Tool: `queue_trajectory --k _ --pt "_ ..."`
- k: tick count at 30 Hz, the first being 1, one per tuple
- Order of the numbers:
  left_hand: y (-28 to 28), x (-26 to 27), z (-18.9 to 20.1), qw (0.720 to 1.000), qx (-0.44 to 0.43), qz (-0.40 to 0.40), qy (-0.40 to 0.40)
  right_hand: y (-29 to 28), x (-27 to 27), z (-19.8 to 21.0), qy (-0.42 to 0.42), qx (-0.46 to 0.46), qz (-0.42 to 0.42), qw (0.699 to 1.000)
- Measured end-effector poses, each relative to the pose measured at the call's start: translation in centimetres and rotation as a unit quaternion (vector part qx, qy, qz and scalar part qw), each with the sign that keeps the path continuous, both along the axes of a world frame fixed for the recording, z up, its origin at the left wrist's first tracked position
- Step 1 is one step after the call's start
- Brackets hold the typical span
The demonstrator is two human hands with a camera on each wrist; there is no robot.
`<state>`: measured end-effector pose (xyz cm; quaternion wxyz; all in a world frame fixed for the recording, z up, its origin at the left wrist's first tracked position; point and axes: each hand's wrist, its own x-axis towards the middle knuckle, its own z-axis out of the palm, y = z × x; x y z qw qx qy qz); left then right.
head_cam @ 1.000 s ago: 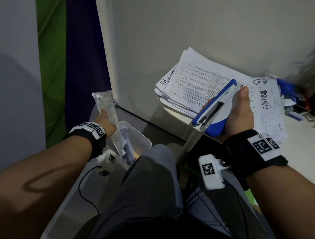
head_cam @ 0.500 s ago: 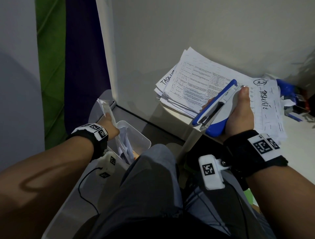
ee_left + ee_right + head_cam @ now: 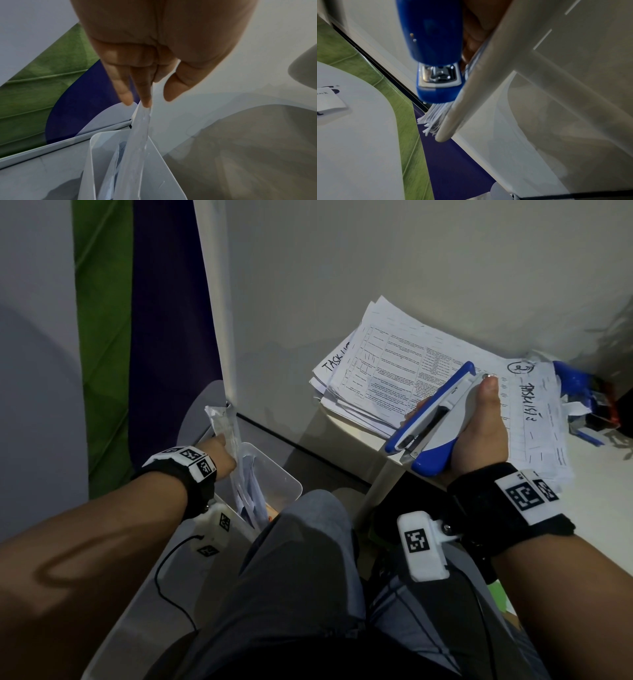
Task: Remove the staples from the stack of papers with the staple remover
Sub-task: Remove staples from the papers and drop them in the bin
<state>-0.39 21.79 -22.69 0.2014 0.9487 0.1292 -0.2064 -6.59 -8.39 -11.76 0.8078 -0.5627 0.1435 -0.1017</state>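
My right hand (image 3: 455, 402) grips a blue and white staple remover (image 3: 421, 436), thumb along its top, held over the near left part of a loose stack of printed papers (image 3: 387, 371) on the white table (image 3: 603, 515). From the right wrist the staple remover (image 3: 436, 51) appears end-on beside the paper edges (image 3: 433, 119). My left hand (image 3: 222, 446) pinches a thin bundle of papers (image 3: 221, 421) low at the left, its lower end inside a white bin (image 3: 291, 484). In the left wrist view the thumb and fingers (image 3: 145, 97) pinch the bundle (image 3: 137, 135) above the bin (image 3: 93, 146).
The bin holds other papers and stands on the floor by a white post (image 3: 219, 337). Blue and dark items (image 3: 579, 385) lie on the table's far right. My grey-trousered legs (image 3: 301, 577) fill the lower middle. A table leg (image 3: 380, 484) slants down beside the bin.
My left hand has lowered the paper bundle further into the bin. The right hand and staple remover have stayed where they were.
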Motion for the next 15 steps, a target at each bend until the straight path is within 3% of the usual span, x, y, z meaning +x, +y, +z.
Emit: queue_trajectory --k 4,8,12,15 --pt "0.7 0.6 -1.3 0.994 -0.060 0.033 -0.089 0.0 0.1 -0.1 0.005 0.009 0.005 1.000" --pt "0.5 0.5 -1.9 0.985 -0.117 0.046 -0.120 -0.4 0.3 -0.6 0.000 0.018 0.024 1.000" --pt "0.1 -0.6 -3.1 0.992 -0.108 0.011 -0.061 -0.9 0.9 -1.4 -0.014 -0.009 0.017 1.000" --pt "-0.2 -1.4 -3.3 0.997 -0.046 -0.056 -0.010 -1.1 1.3 -1.6 -0.018 -0.033 0.001 0.999"
